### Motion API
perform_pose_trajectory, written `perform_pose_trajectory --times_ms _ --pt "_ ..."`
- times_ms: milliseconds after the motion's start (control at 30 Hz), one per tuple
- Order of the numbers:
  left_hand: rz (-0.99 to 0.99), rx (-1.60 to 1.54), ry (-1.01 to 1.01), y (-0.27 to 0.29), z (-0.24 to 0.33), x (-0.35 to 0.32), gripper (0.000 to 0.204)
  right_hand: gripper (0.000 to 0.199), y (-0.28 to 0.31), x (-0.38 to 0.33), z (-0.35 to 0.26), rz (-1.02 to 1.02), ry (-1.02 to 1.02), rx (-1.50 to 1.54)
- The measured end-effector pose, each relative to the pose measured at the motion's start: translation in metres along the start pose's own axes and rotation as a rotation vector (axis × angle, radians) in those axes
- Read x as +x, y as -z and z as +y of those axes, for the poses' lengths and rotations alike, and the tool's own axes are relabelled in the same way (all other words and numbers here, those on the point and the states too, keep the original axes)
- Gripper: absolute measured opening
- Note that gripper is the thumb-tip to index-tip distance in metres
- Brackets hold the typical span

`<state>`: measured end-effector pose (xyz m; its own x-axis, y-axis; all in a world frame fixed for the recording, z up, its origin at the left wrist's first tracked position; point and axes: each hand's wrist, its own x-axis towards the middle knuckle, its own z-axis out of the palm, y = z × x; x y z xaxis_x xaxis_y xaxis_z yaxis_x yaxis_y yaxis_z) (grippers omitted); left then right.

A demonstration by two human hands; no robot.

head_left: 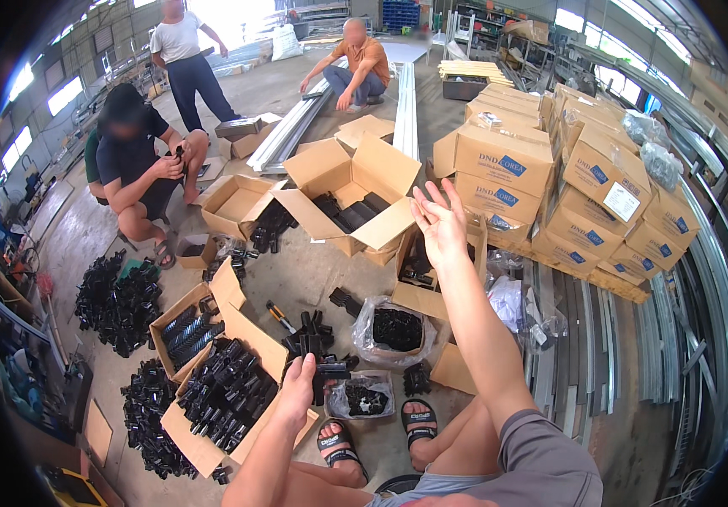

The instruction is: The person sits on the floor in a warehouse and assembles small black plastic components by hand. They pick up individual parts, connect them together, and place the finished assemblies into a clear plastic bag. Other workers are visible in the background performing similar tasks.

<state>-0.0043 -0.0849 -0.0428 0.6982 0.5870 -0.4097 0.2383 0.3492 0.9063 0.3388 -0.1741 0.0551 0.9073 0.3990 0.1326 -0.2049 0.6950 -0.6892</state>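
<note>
My left hand (298,387) is closed, thumb up, around a black plastic part (332,370) that sticks out to its right. Stretched forward, my right hand (443,226) has its fingers apart and nothing in it. It appears beside the right flap of a large open carton (391,162) with black pieces inside. Left of my left hand, another open carton (260,345) is filled with black plastic parts (227,393). Between my arms are a plastic-lined box of small black pieces (398,328) and a smaller lined box (357,412). An orange-handled tool (280,317) lies near loose black parts.
Piles of black parts (119,300) lie at the left. A crouching person (140,165) handles a small black piece there. Farther back, one person (357,68) squats by long metal profiles (406,106) and another (188,63) stands. Stacked cartons (503,156) and metal bars (579,355) occupy the right.
</note>
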Motion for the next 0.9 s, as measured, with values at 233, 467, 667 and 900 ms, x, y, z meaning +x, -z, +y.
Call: perform_pose_trajectory --times_ms 233,467,667,900 --pt "0.008 0.016 0.016 0.006 -0.008 0.006 0.04 0.066 0.003 0.001 -0.001 -0.009 -0.012 0.006" --pt "0.006 0.005 0.024 0.002 -0.005 0.004 0.039 0.06 0.012 0.007 -0.006 0.004 -0.028 0.074" --pt "0.04 0.036 0.028 0.008 -0.013 0.01 0.039 0.058 0.01 0.009 -0.006 0.037 -0.027 0.042" --pt "0.026 0.019 0.045 0.002 -0.003 0.001 0.039 0.054 0.014 0.01 -0.002 0.06 -0.071 0.019"
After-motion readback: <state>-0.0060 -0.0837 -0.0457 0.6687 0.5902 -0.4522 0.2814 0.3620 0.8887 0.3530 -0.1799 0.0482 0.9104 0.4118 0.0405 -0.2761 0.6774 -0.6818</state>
